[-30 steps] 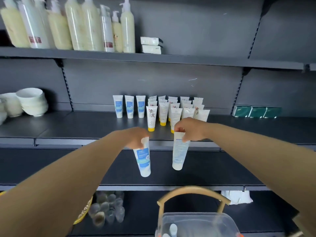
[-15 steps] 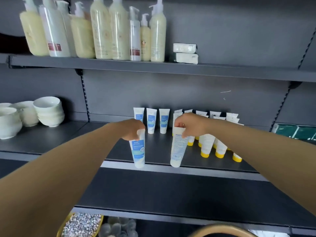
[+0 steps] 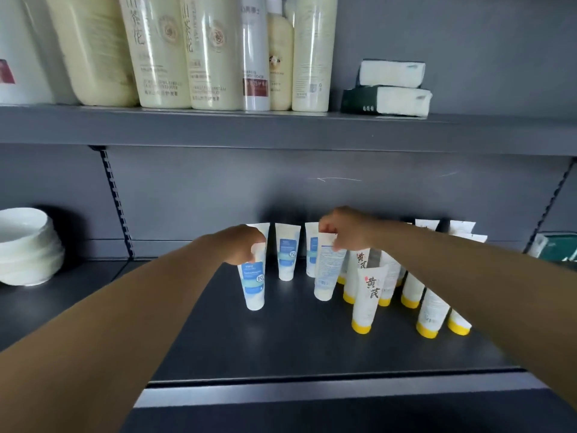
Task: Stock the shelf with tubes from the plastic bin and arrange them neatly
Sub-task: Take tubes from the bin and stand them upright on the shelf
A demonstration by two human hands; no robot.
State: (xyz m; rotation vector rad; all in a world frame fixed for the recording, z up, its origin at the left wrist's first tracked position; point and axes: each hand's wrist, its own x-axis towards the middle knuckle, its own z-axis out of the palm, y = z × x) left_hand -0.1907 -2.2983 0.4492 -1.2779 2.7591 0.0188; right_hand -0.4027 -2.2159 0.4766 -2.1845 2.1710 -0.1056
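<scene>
A blue-labelled tube [image 3: 253, 282] is pinched at its crimped top by the left hand [image 3: 242, 245], cap down on the shelf [image 3: 296, 345]. A second tube [image 3: 327, 273] is pinched likewise by the right hand [image 3: 346, 228], tilted slightly. Behind the grips stand more blue tubes [image 3: 287, 251]; right of them, yellow-capped tubes [image 3: 367, 298].

You see five blue-labelled tubes [image 3: 287, 251] on the shelf [image 3: 281, 345], two of them held. You see two boxes [image 3: 387, 85] stacked on the upper shelf [image 3: 281, 129]. Yellow-capped tubes [image 3: 365, 298] overlap, count unclear.
</scene>
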